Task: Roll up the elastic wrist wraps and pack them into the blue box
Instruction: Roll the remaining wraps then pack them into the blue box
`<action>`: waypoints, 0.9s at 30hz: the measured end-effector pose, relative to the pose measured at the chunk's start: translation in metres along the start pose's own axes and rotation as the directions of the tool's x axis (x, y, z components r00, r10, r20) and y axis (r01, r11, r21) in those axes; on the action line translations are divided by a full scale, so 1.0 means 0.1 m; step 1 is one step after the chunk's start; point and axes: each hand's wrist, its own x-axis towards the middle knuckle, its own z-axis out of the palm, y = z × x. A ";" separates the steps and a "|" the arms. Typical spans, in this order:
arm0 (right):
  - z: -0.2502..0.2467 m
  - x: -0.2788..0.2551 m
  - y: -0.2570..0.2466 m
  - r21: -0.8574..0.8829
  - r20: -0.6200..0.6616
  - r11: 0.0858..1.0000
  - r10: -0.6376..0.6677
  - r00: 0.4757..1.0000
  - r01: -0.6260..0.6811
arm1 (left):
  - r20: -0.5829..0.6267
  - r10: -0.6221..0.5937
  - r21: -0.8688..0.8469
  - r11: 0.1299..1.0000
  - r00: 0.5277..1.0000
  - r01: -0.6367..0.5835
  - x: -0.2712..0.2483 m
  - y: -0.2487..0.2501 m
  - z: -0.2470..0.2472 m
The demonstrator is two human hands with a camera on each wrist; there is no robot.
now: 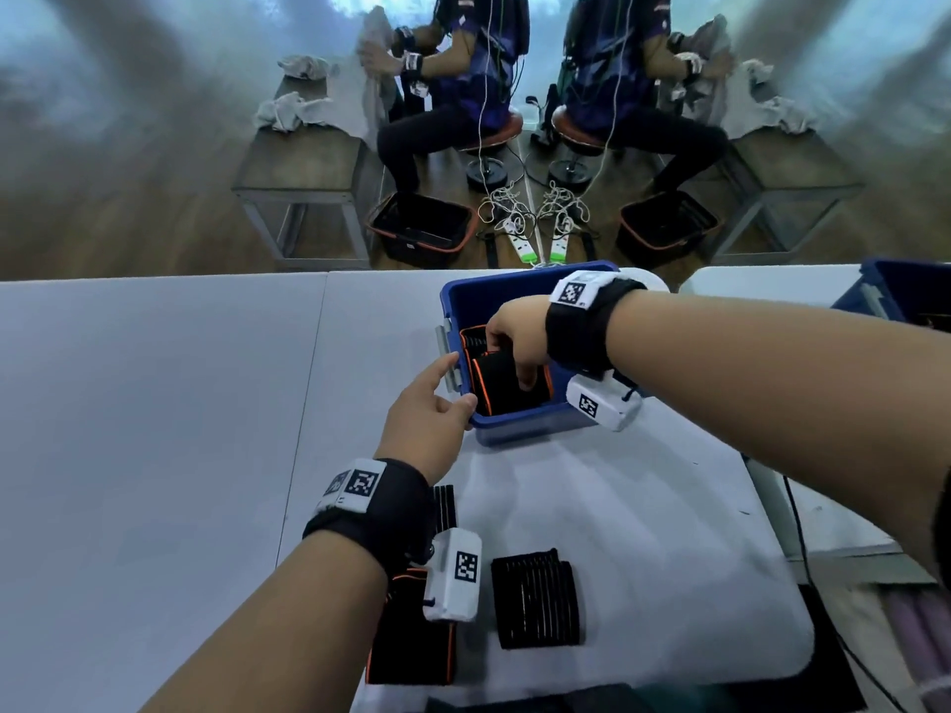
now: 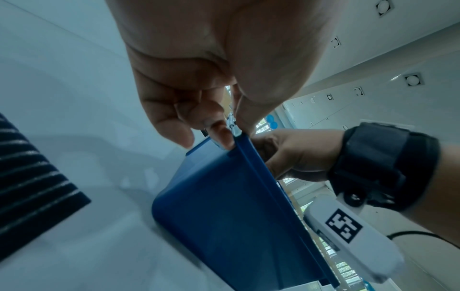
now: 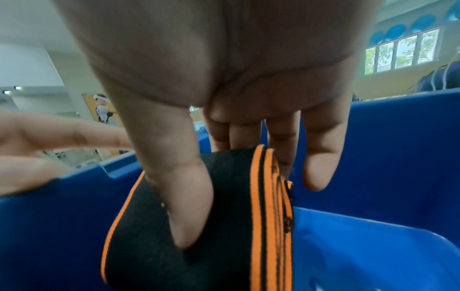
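Observation:
The blue box (image 1: pixel 530 429) stands on the white table ahead of me. My right hand (image 1: pixel 514 342) reaches down into it, thumb and fingers pinching a rolled black wrist wrap with orange edges (image 1: pixel 502 388). The right wrist view shows the right hand (image 3: pixel 236 200) holding the same roll (image 3: pixel 224 226) upright against the box's inner wall (image 3: pixel 385 157). Another roll (image 1: pixel 473 339) lies behind it. My left hand (image 1: pixel 437 403) grips the box's near left rim (image 2: pixel 224 206) beside the grey latch. Flat wraps lie near me: a ribbed black one (image 1: pixel 538 599) and an orange-edged one (image 1: pixel 406 656).
A second blue box (image 1: pixel 895 295) sits at the far right on a neighbouring table. The white table (image 1: pixel 154 403) stretches to the left. A cable (image 1: pixel 803 532) hangs off its right edge. Beyond the far edge two seated people work at small tables, with black bins (image 1: pixel 417 229) on the floor.

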 end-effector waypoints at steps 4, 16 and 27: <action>0.02 0.18 -0.09 -0.083 0.053 0.996 0.029 0.998 -0.024 | -0.009 -0.004 -0.005 1.000 1.000 0.004 0.02 -0.02 0.02; -0.03 0.19 -0.10 -0.137 0.002 0.990 0.023 1.000 -0.022 | -0.007 -0.011 -0.007 1.000 1.000 0.011 0.02 -0.02 0.00; -0.03 -1.13 0.12 0.288 -0.489 0.944 -0.001 0.872 0.163 | 0.012 0.042 0.058 0.997 0.999 -0.043 0.04 0.00 -0.04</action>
